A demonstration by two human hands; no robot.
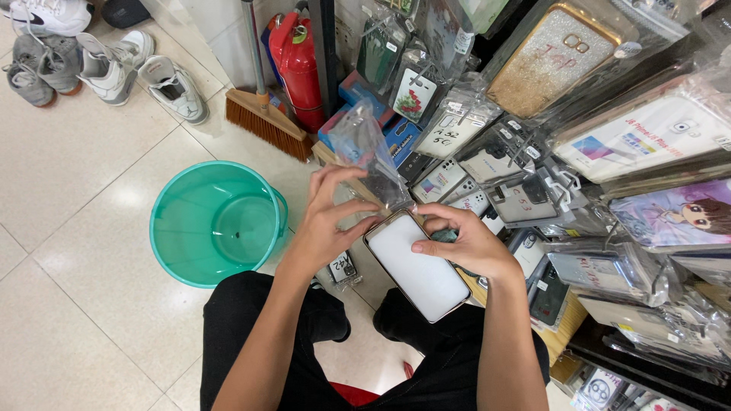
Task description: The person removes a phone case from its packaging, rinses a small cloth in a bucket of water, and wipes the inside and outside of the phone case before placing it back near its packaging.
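Observation:
A phone case with a white insert [419,268] lies tilted over my lap, half out of a clear plastic sleeve [367,152] that rises from its top end. My left hand [329,221] grips the case's upper left edge and the bottom of the sleeve. My right hand [464,242] holds the case's right side, thumb pressed on the white face. I am crouched in black trousers [251,335].
A teal plastic bucket [215,221] stands on the tiled floor to my left. Behind it are a broom [266,118], a red fire extinguisher [298,65] and several shoes [114,68]. Racks of bagged phone cases [609,152] fill the right side.

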